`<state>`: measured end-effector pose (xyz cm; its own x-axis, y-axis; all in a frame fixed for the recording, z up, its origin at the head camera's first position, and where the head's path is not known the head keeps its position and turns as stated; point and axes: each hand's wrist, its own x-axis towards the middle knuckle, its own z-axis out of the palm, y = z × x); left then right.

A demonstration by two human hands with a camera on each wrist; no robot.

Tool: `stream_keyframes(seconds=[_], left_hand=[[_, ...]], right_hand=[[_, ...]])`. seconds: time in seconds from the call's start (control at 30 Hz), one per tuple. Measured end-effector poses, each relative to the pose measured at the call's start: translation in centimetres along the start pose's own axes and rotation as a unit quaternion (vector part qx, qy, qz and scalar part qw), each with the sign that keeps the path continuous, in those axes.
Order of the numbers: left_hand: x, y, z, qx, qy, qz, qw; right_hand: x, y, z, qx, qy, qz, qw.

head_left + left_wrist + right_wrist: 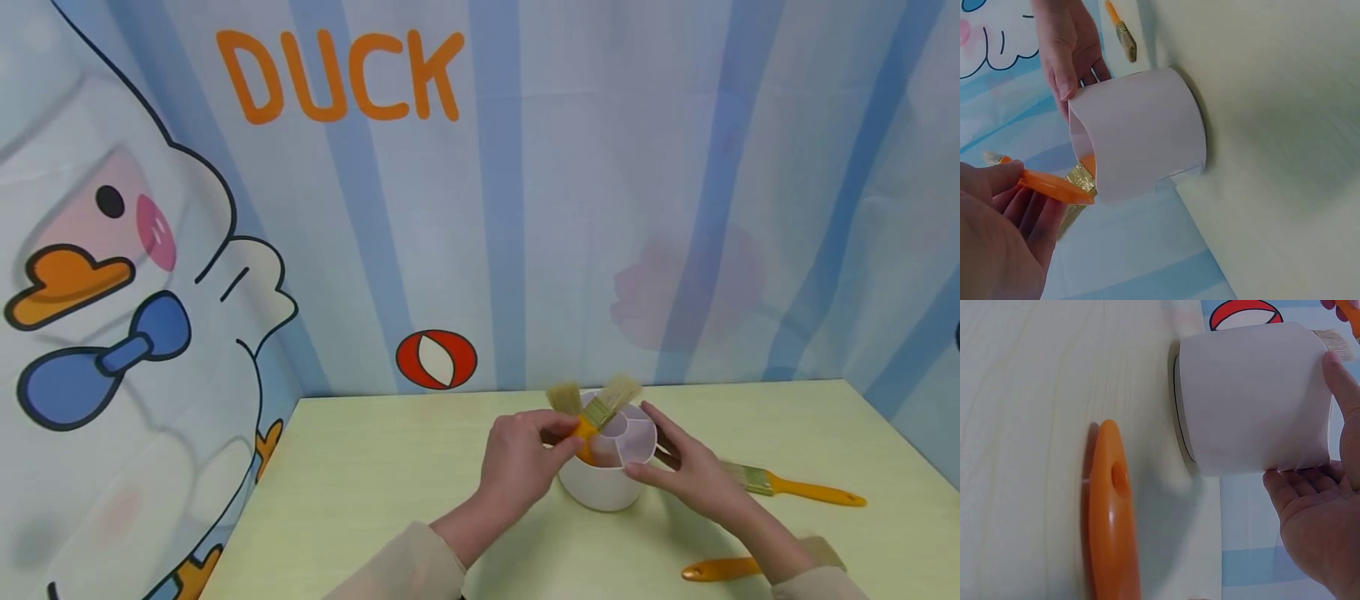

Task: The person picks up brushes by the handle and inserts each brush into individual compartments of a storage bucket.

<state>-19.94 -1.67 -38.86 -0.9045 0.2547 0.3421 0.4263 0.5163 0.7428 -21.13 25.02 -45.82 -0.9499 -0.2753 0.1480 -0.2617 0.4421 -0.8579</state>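
Observation:
My left hand (pixel 521 454) pinches a paintbrush (pixel 597 412) by its orange handle, bristles up, over the rim of a round white divided holder (pixel 603 487). In the left wrist view the handle of this paintbrush (pixel 1054 186) is outside the holder's mouth. A second paintbrush (pixel 564 397) stands in the holder, bristles up, its handle mostly hidden by the wall. From the right, my right hand (pixel 693 475) grips the holder, thumb at the rim and fingers round the side, as the right wrist view shows.
Two more orange-handled paintbrushes lie on the pale table at the right: one paintbrush (pixel 813 492) beyond my right wrist, the other paintbrush (pixel 723 569) nearer, partly under my right forearm. Behind the table (pixel 390 483) hangs a striped blue curtain (pixel 570 208) with a duck drawing.

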Motion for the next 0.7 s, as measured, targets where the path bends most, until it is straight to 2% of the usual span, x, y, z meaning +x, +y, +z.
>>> stream_keyframes(seconds=[0.13,0.27,0.43,0.53,0.7], left_hand=[[1.0,0.4,0.4,-0.044,0.022,-0.019,0.9986],[1.8,1.3,1.0,-0.098,0.035,-0.048,0.9934],[3.1,2.6,1.8,-0.165,0.059,-0.099,0.9795],[3.9,3.1,2.4,-0.19,0.076,-0.116,0.9719],[5.2,3.5,3.5,-0.228,0.105,-0.113,0.9612]], right_hand=[[-0.1,0.0,-0.1,0.001,0.002,0.001,1.0],[-0.1,0.0,-0.1,0.0,0.004,0.003,1.0],[0.0,0.1,-0.1,0.005,0.003,0.004,1.0],[0.0,0.0,-0.1,0.008,0.001,0.009,1.0],[0.1,0.0,0.0,0.007,-0.002,0.018,1.0]])
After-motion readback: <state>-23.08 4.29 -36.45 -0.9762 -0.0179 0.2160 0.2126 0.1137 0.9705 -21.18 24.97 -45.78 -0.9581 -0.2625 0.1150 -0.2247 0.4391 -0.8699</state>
